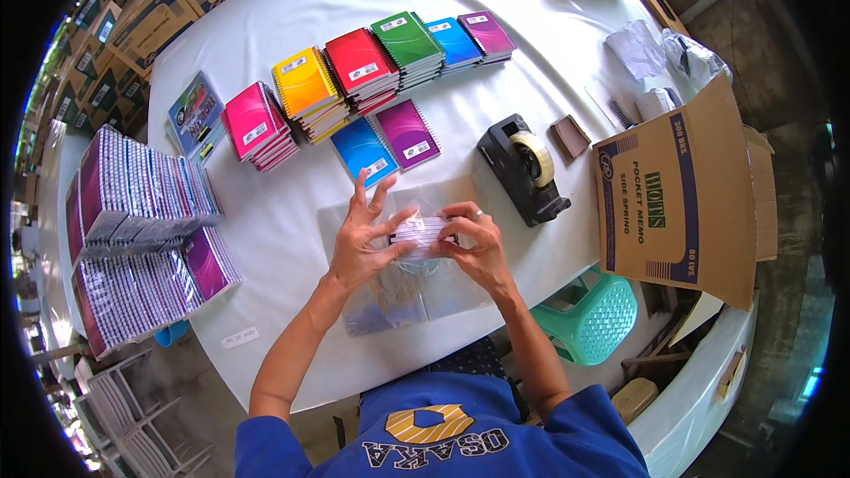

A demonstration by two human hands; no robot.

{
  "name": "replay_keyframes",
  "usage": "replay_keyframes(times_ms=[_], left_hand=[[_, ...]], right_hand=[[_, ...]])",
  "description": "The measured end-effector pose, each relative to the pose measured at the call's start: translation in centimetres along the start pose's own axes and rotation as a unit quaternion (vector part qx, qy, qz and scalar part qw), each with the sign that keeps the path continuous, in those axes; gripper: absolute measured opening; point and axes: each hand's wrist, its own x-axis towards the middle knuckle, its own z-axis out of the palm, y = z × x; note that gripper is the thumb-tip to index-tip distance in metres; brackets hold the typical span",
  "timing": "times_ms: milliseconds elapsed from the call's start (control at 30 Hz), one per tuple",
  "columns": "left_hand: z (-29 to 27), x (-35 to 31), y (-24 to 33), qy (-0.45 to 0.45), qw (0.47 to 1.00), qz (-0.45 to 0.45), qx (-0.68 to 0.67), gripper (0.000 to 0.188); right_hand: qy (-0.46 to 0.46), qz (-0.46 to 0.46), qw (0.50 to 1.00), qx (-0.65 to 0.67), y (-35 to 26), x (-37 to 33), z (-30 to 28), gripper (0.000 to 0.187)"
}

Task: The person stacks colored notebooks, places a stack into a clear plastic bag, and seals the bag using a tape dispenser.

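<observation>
A small stack of notebooks [416,237], seen edge-on with white page edges, sits in clear plastic between my two hands. My left hand [363,235] pinches its left end between thumb and forefinger, the other fingers raised. At the right end, my right hand [475,243] grips with bent fingers and thumb, a ring on one finger. Under the hands lies a pile of clear plastic sheets or bags [381,310]. Just beyond it, a blue spiral notebook [364,152] and a purple spiral notebook [407,134] lie side by side.
Farther back runs a row of notebook stacks, including pink [259,126], yellow [305,84], red [359,62] and green [407,42]. A black tape dispenser [522,168] and an open carton [673,195] stand right. Tall wrapped notebook piles [146,195] stand left; a green stool [589,319] is below the table edge.
</observation>
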Motion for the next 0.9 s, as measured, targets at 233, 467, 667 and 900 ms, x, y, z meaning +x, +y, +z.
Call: replay_keyframes(times_ms=[233,467,667,900], left_hand=[[-1.0,2.7,-2.6,-0.221,0.856,-0.272,-0.379,0.052],[-1.6,3.2,-2.8,-0.306,0.836,-0.223,-0.396,0.041],[-3.6,1.8,2.9,-0.302,0.933,0.059,0.189,0.063],[-2.2,-0.2,3.5,-0.237,0.888,0.168,0.357,0.073]], right_hand=[[-0.077,0.200,0.962,0.169,0.0,2.6,-1.0,0.023],[-0.131,0.169,0.938,0.273,-0.2,2.8,-0.6,0.021],[-0.150,-0.067,0.984,-0.073,-0.7,2.0,-1.0,0.034],[0.154,0.198,0.932,-0.262,6.7,1.4,-17.3,0.023]])
